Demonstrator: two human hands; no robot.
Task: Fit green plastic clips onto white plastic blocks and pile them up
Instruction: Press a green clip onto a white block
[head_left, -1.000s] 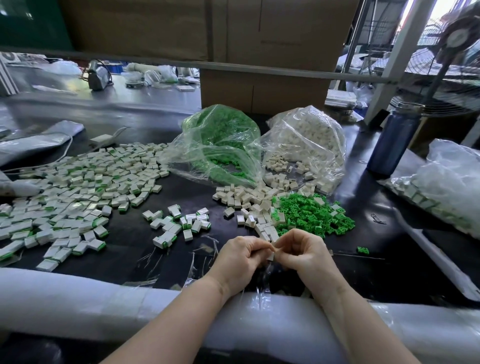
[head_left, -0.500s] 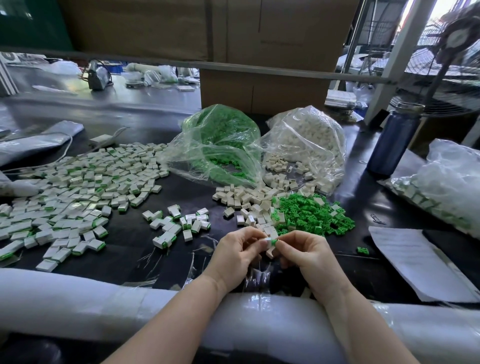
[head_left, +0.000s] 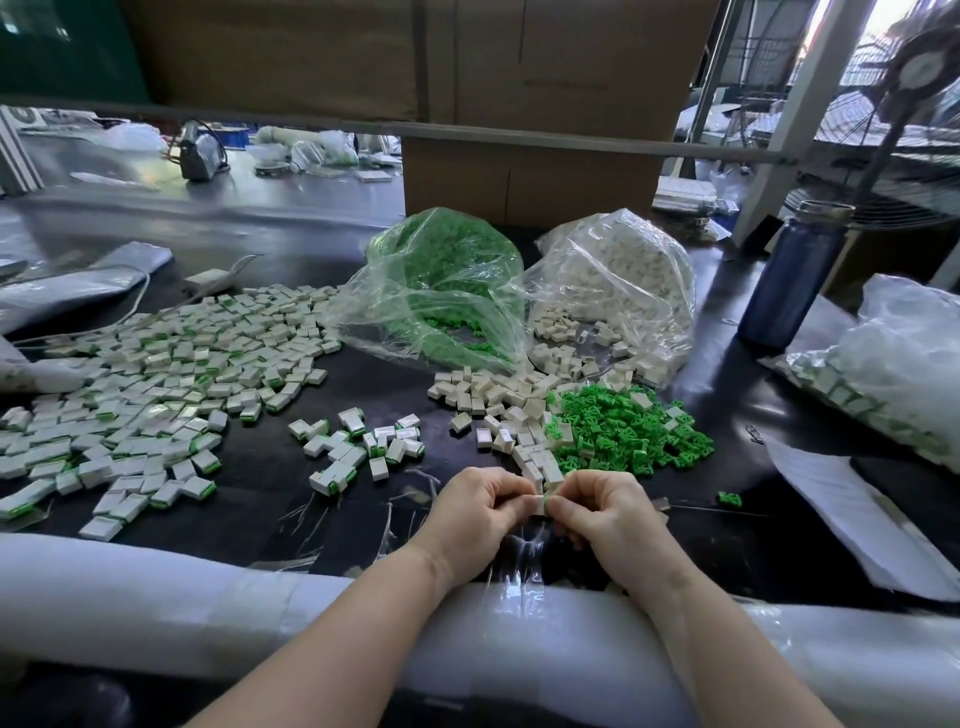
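My left hand (head_left: 475, 512) and my right hand (head_left: 605, 514) meet at the near middle of the black table, fingertips pinching one white block with a green clip (head_left: 540, 503) between them. Most of that piece is hidden by my fingers. Just beyond lie loose white blocks (head_left: 511, 410) and a heap of green clips (head_left: 626, 434). A small group of fitted blocks (head_left: 358, 447) sits left of my hands. A wide spread of fitted blocks (head_left: 156, 384) covers the table's left side.
Two clear bags stand behind the heaps: one of green clips (head_left: 447, 283), one of white blocks (head_left: 618, 280). A blue bottle (head_left: 792, 275) stands at right, beside another bag of parts (head_left: 893, 374) and a paper sheet (head_left: 852, 514). White foam padding (head_left: 208, 608) lines the near edge.
My hands lifted slightly and shifted forward while keeping the block pinched; a green clip edge now shows at the fingertips. A paper sheet came into view at right after the first frame.
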